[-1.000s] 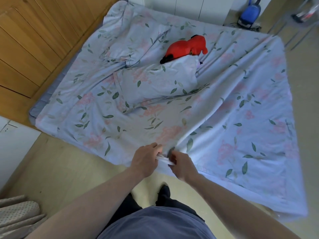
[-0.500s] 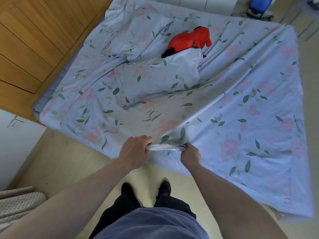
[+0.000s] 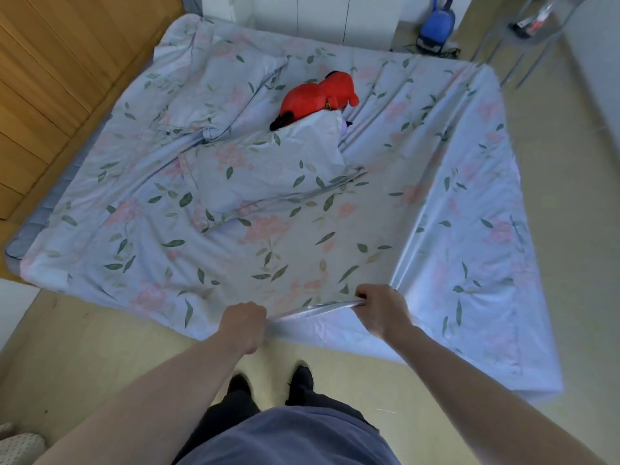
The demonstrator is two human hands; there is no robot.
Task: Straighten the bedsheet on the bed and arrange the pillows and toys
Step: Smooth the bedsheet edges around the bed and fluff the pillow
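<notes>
**Mei:** Bedsheet (image 3: 275, 250) first, where is it now?

**Tomas:** It lies over the whole bed (image 3: 20, 245), with a flower and leaf pattern. At the near edge of the bed it is lifted a little, because both hands hold it there. The left hand (image 3: 243, 325) has its grip closed around the hem, and the right hand (image 3: 380, 312) has its grip closed on the same hem, a bit further toward the near right corner. Between the two hands the hem is pulled into a tight line.

**Mei:** So which step is this?

**Tomas:** I judge it is the straightening of the sheet, not yet the pillows. Many wrinkles are in the middle, and on the right side the sheet hangs over the edge down to the floor (image 3: 100, 347).

**Mei:** And the pillows and the toy?

**Tomas:** One pillow (image 3: 261, 176) lies slanted in the middle of the bed, another pillow (image 3: 214, 92) is near the far left corner. The red toy (image 3: 318, 97) lies partly on the middle pillow, toward the far edge.

**Mei:** What does the next move need?

**Tomas:** I think an even pull toward the near edge with both hands. The pillows weigh on the cloth, so the folds under them may not go away until they are lifted.
</notes>
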